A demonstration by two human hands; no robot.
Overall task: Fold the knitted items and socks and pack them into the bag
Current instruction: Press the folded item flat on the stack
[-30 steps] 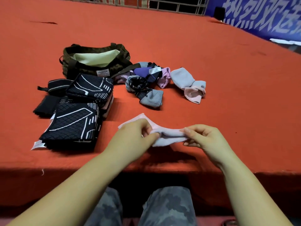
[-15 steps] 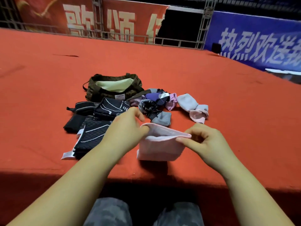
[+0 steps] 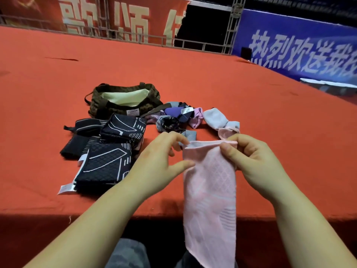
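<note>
1. A second ago the pale pink knitted sock (image 3: 210, 190) lay bunched between both hands low over the red cloth-covered surface (image 3: 212, 84); half a second ago it was half opened; now it hangs at full length, lifted clear of the surface, with its toe end dropping past the surface's front edge.
2. That suggests the sock has been shaken out straight, ready for a fresh fold; nothing of it is folded yet.
3. The right hand (image 3: 257, 163) pinches the cuff's right corner, thumb in front. The left hand (image 3: 164, 161) is loosely open, its fingertips touching the cuff's left edge without a clear grip.
4. The sock looks thin and limp, with a raised diamond pattern and ribbed bands.
5. The open olive-brown woven bag (image 3: 123, 101) with its pale lining sits well behind, beside a stack of folded black knitted items (image 3: 108, 151) and a heap of unfolded grey, purple and pink socks (image 3: 193, 118).
</note>
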